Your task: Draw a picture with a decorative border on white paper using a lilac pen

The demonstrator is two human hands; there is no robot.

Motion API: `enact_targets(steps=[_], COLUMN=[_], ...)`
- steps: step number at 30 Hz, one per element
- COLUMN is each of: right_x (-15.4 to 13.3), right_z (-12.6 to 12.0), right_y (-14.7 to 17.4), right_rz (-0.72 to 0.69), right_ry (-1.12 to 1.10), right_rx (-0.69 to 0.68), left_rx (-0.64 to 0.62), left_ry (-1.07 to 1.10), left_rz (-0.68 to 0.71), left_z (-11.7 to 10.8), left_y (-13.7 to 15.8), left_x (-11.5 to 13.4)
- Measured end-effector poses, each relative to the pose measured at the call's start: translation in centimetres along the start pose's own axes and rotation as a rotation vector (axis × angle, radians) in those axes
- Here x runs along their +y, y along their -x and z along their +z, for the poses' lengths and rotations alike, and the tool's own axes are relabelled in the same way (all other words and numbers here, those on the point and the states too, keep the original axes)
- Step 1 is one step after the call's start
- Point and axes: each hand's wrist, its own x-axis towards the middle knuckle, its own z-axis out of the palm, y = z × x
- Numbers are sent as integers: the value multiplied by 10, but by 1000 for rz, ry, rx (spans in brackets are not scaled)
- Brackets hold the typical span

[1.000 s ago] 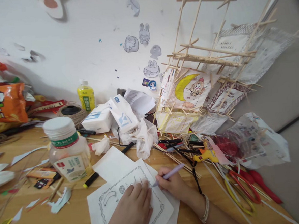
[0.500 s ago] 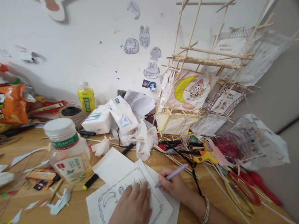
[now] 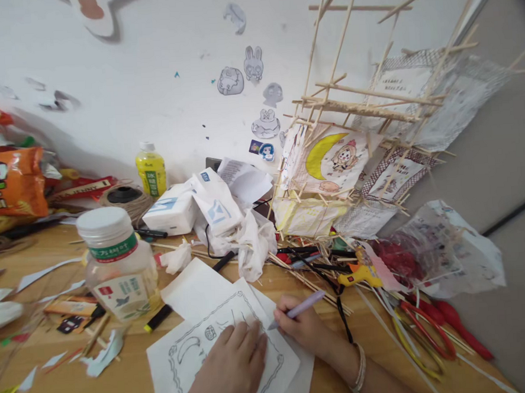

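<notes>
A white sheet of paper [image 3: 163, 359] with a wavy drawn border, a crescent moon and other line figures lies on the wooden table, overlapping other white sheets. Flat across its middle rests my left hand [image 3: 236, 355], fingers stretched out, covering part of the drawing. My right hand [image 3: 297, 325], with a bracelet [image 3: 358, 368] at the wrist, is closed around a light purple pen [image 3: 307, 303]. The pen's tip is at the right side of the drawn sheet; whether it touches the paper I cannot tell.
A plastic jar [image 3: 115, 265] with a white lid stands left of the paper, near a black marker [image 3: 158, 317] and paper scraps. Tissue packs [image 3: 169, 208] lie behind. At right are a stick frame with drawn panels [image 3: 331, 162], a yellow glue gun [image 3: 360, 275] and scissors [image 3: 426, 335].
My right hand and the pen have shifted slightly left. The drawn sheet appears a little further left, and the whole view has moved slightly. My left hand stays flat on the paper.
</notes>
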Motion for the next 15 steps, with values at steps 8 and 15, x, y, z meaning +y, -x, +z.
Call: enact_targets(steps=[8, 15], right_x=[2, 7], right_z=[1, 1], right_y=[0, 0], right_rz=[-5, 4], right_ry=[43, 8], right_rx=[-15, -33], left_rx=[-7, -72], left_ry=[-30, -7], left_rz=[2, 23], left_z=[0, -1], left_y=[3, 2], left_x=[0, -1])
